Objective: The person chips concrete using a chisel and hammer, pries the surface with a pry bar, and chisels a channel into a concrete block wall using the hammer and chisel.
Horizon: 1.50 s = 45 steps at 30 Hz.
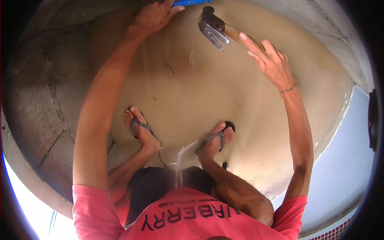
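Fingers curled, your left hand (154, 17) holds a blue tool (194, 2) (cropped), right hand (274, 66) a claw hammer (215, 26); flip-flops (230, 126) crowd the floor (180, 104)'s near side.

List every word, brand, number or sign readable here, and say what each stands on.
"URBERRY": large, upside down, on the red shirt; anything before the U is unclear.
Smaller line beside it, same shirt: too small and blurred to read surely.
Hammer and blue tool: no readable lettering.
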Available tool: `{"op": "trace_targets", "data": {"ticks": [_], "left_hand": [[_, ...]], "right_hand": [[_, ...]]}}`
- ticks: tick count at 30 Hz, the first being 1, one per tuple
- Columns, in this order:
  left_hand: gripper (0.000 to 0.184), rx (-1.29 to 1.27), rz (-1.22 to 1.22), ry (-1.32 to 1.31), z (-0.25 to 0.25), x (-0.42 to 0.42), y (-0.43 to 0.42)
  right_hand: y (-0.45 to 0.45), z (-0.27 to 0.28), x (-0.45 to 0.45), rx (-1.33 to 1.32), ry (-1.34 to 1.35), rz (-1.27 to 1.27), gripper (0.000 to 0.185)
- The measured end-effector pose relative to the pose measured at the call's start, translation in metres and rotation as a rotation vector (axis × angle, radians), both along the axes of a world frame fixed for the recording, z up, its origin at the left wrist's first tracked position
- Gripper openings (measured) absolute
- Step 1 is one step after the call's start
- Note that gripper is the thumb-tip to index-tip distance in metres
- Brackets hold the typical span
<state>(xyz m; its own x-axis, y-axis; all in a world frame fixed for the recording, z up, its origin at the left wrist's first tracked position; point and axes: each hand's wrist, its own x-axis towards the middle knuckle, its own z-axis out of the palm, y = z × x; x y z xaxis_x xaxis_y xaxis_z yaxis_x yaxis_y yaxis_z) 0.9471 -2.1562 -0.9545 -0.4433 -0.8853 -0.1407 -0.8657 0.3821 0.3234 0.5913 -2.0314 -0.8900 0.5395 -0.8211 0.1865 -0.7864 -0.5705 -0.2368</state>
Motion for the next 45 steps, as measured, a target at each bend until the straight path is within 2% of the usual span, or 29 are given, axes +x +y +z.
{"op": "trace_targets", "data": {"ticks": [1,4,7,8,10,11,13,16,18,20,22,23,24,26,27,29,32,35,37,38,41,42,43,45], "left_hand": [[0.053,0.045,0.016,-0.019,0.005,-0.001,-0.001],[0.053,-0.076,0.038,0.014,-0.019,0.002,-0.001],[0.052,0.109,0.164,-0.079,-0.014,-0.008,0.004],[0.048,0.066,0.112,-0.036,-0.013,-0.008,0.003],[0.044,-0.010,0.022,0.062,-0.012,-0.004,0.000],[0.047,0.014,0.026,0.029,-0.016,-0.002,-0.002],[0.054,0.040,0.030,-0.048,-0.019,0.001,-0.007],[0.053,-0.316,-0.157,0.189,-0.077,0.029,-0.013],[0.045,-0.193,-0.070,0.140,-0.059,0.019,-0.009],[0.040,-0.002,0.007,0.034,-0.023,0.003,-0.008],[0.037,0.254,0.078,-0.132,0.017,-0.014,-0.012],[0.038,0.073,-0.002,-0.036,-0.002,-0.005,-0.017],[0.041,-0.092,-0.090,0.066,-0.043,0.010,-0.019],[0.048,-0.335,-0.200,0.140,-0.051,0.014,-0.017],[0.049,-0.400,-0.232,0.114,-0.048,0.014,-0.012],[0.054,-0.149,-0.100,0.052,-0.030,0.006,-0.012],[0.059,0.100,0.031,-0.085,0.008,-0.011,-0.011],[0.060,-0.221,-0.087,0.094,-0.046,0.011,-0.015],[0.061,-0.060,-0.078,0.312,-0.091,0.028,-0.032],[0.061,-0.035,-0.078,0.251,-0.068,0.021,-0.028],[0.061,0.093,-0.019,0.035,0.002,-0.004,-0.017],[0.062,0.173,0.043,-0.055,0.011,-0.012,-0.014],[0.053,-0.026,0.035,-0.034,0.004,-0.014,-0.006],[0.053,-0.004,0.120,-0.112,0.003,-0.033,0.023]], "right_hand": [[-0.002,0.000,0.003,-0.009,-0.006,0.006,0.072],[-0.007,0.001,0.011,-0.047,-0.052,0.031,0.073],[-0.015,-0.010,0.012,-0.099,-0.129,0.063,0.073],[-0.018,-0.013,0.013,-0.117,-0.157,0.072,0.073],[-0.034,-0.016,0.017,-0.008,-0.010,0.013,0.073],[-0.040,-0.014,0.018,0.041,0.067,-0.020,0.072],[-0.041,-0.009,0.021,-0.023,-0.022,0.041,0.070],[-0.032,-0.006,0.026,-0.131,-0.176,0.128,0.068],[-0.030,-0.009,0.023,-0.116,-0.140,0.092,0.067],[-0.038,-0.016,0.016,-0.004,0.033,-0.032,0.067],[-0.036,-0.001,0.022,0.081,-0.039,-0.079,0.066],[-0.037,0.005,0.030,0.123,-0.084,-0.095,0.065],[-0.030,0.012,0.036,0.046,-0.194,-0.046,0.064],[-0.026,0.022,0.044,-0.116,-0.411,0.066,0.062],[-0.023,0.016,0.043,-0.112,-0.425,0.059,0.062],[-0.024,-0.001,0.038,-0.137,-0.443,0.047,0.061],[-0.030,-0.010,0.022,0.112,-0.006,-0.167,0.060],[-0.017,0.016,0.034,0.027,-0.220,-0.081,0.064],[-0.016,0.015,0.045,-0.094,-0.434,0.006,0.065],[-0.011,0.017,0.048,-0.148,-0.538,0.039,0.065],[-0.021,-0.016,0.026,0.193,-0.014,-0.239,0.064],[-0.018,-0.007,0.025,0.199,-0.037,-0.258,0.062],[-0.017,0.002,0.026,0.198,-0.063,-0.251,0.061],[0.021,0.014,0.022,0.241,-0.131,-0.296,0.060]]}}
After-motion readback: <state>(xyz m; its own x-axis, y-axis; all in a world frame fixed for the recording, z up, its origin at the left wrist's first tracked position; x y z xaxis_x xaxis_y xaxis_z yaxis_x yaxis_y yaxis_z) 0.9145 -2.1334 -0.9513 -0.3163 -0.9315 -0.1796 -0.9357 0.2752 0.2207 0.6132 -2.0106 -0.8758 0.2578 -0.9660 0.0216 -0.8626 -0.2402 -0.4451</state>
